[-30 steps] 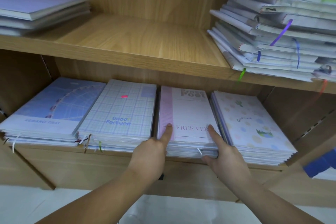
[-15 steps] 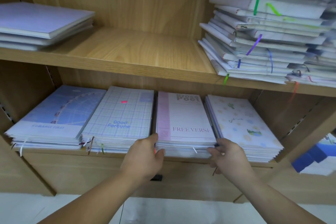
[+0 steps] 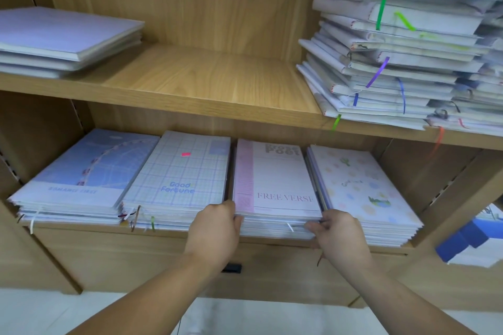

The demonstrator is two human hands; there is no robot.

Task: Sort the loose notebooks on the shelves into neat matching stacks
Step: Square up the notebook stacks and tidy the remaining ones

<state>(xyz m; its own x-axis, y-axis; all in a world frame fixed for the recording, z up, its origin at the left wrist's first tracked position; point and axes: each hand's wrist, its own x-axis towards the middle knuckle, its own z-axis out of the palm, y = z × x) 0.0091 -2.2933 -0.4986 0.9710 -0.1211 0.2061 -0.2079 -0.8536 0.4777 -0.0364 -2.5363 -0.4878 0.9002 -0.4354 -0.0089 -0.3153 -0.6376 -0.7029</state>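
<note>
Wood-grain shelving is seen from the head view. Nearest the camera, two bare forearms are extended toward the lower shelf (image 3: 275, 242). A small black fitting (image 3: 231, 268) is seen on the panel under that shelf, between the wrists.

Left hand (image 3: 215, 228): curled and clamped on the front-left corner of the FREE VERSE stack (image 3: 277, 185), thumb up at the top cover's corner. Right hand (image 3: 336, 234): fingers curled, front-right corner of the same stack pinched at the page edges. The stack is held from both sides and lies flat on the lower shelf, third from the left.

Four stacks are laid side by side on that shelf. Just left of the held stack is the Good Fortune stack (image 3: 179, 177), checked cover, with a pink tag on top. At far left is the blue ferris-wheel stack (image 3: 87, 171), its right edge tucked under the checked one. Just right of the held stack is the pastel dotted stack (image 3: 362, 190), fanned slightly at the front. Ribbon markers hang from the front edges of several stacks.

At far right, outside the unit, a blue box (image 3: 462, 239) is partly visible.

Further back is the upper shelf (image 3: 212, 84). A low lavender stack (image 3: 62, 32) is placed at its left end. A tall untidy pile (image 3: 394, 62) sits at its right end, covers skewed, with green, purple and blue ribbons hanging out; the bottom books overhang the shelf edge. Bare board lies between the two.
</note>
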